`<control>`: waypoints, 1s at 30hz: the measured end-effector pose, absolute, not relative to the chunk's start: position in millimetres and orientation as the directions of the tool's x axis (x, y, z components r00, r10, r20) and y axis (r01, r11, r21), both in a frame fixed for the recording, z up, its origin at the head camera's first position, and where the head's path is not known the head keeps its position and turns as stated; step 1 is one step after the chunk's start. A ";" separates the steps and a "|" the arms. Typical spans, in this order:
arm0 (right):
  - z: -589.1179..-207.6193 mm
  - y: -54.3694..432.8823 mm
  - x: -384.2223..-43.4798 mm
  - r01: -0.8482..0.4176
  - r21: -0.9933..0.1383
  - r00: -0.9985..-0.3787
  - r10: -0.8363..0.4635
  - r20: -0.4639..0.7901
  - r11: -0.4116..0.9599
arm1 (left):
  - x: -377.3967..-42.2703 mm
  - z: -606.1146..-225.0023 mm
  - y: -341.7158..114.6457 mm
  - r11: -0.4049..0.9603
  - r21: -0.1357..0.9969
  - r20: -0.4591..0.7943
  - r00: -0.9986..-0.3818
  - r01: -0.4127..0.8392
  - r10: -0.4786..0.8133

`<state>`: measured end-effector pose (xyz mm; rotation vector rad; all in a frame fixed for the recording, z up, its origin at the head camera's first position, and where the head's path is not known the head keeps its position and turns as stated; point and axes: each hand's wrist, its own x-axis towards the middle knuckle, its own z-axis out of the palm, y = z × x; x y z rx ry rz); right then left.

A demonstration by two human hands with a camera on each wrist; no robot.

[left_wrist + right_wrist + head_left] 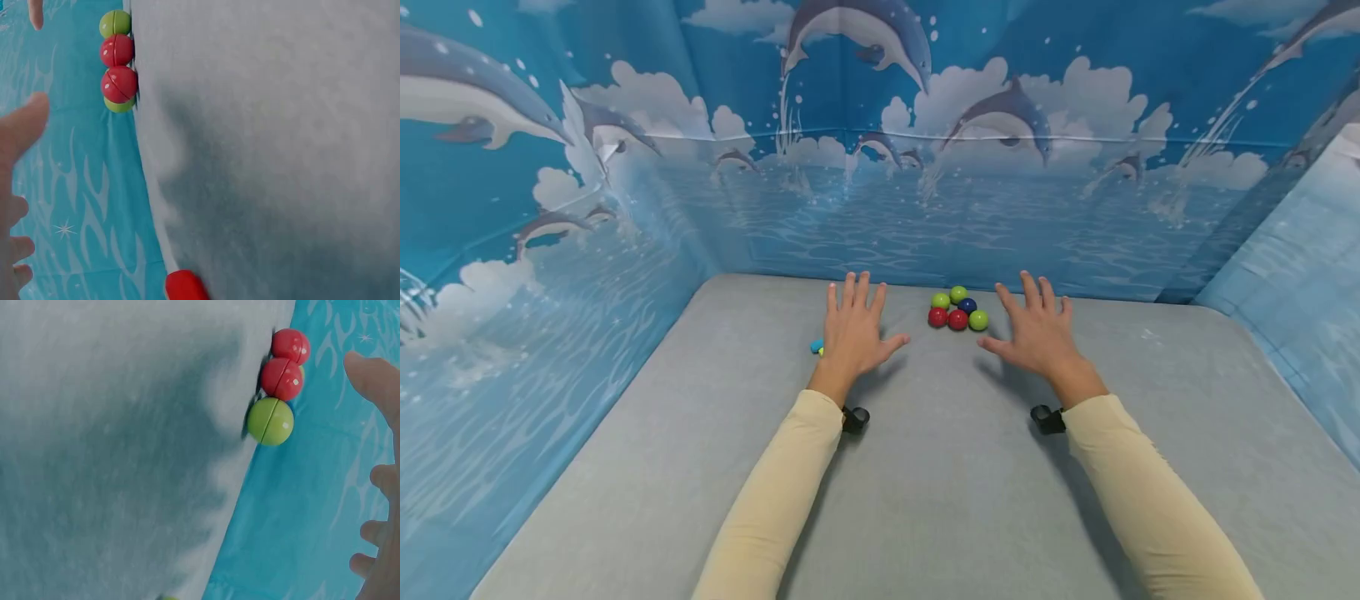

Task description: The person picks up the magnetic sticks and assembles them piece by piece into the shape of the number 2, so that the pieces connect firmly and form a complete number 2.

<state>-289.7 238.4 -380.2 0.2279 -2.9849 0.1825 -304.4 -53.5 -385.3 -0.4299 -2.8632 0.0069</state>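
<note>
My left hand (855, 333) hovers over the grey table with its fingers spread and holds nothing. To the right of the ball cluster, my right hand (1037, 333) is also held palm down above the table, fingers spread. Between them, near the far edge, several glossy balls sit close together: red balls (958, 320), green balls (978, 320) and a dark blue ball (967, 306). A seam line runs round the red ball (119, 84) in the left wrist view and round the green ball (270, 421) in the right wrist view. Neither hand touches them.
A small blue piece (817, 345) with a bit of yellow lies partly hidden behind my left hand. At the left wrist view's bottom edge a red object (186, 286) is cut off. Dolphin-printed curtains (880, 217) rise behind and beside the grey tabletop (925, 500).
</note>
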 end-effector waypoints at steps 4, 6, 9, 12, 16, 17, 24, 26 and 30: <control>-376.0 240.1 -286.5 -0.188 -0.175 -0.973 -0.159 0.170 0.966 | -304.2 -383.8 -61.9 0.954 -0.083 0.251 -0.920 0.290 0.301; -372.7 243.9 -283.0 -0.231 -0.226 -0.962 -0.187 0.201 0.946 | -302.6 -380.8 -70.4 0.948 -0.097 0.263 -0.911 0.303 0.318; -367.6 254.8 -274.7 -0.316 -0.280 -0.937 -0.253 0.239 0.906 | -297.8 -375.6 -88.3 0.932 -0.093 0.279 -0.890 0.350 0.362; -364.3 267.9 -264.0 -0.390 -0.296 -0.914 -0.329 0.237 0.872 | -290.7 -373.0 -110.4 0.911 -0.097 0.282 -0.867 0.401 0.412; -364.1 283.4 -248.4 -0.450 -0.363 -0.893 -0.409 0.188 0.816 | -278.9 -375.6 -140.5 0.883 -0.122 0.299 -0.832 0.453 0.467; -364.5 287.2 -244.0 -0.453 -0.390 -0.891 -0.418 0.176 0.802 | -276.1 -377.0 -146.9 0.876 -0.128 0.307 -0.822 0.464 0.480; -370.7 314.0 -224.3 -0.416 -0.461 -0.906 -0.404 0.129 0.784 | -268.0 -386.0 -165.5 0.850 -0.087 0.352 -0.783 0.519 0.513; -374.5 320.6 -223.1 -0.400 -0.450 -0.913 -0.391 0.117 0.798 | -269.3 -388.1 -164.9 0.852 -0.060 0.347 -0.789 0.520 0.506; -381.0 330.4 -222.0 -0.361 -0.458 -0.928 -0.362 0.088 0.812 | -273.5 -390.8 -161.4 0.849 -0.024 0.342 -0.794 0.528 0.503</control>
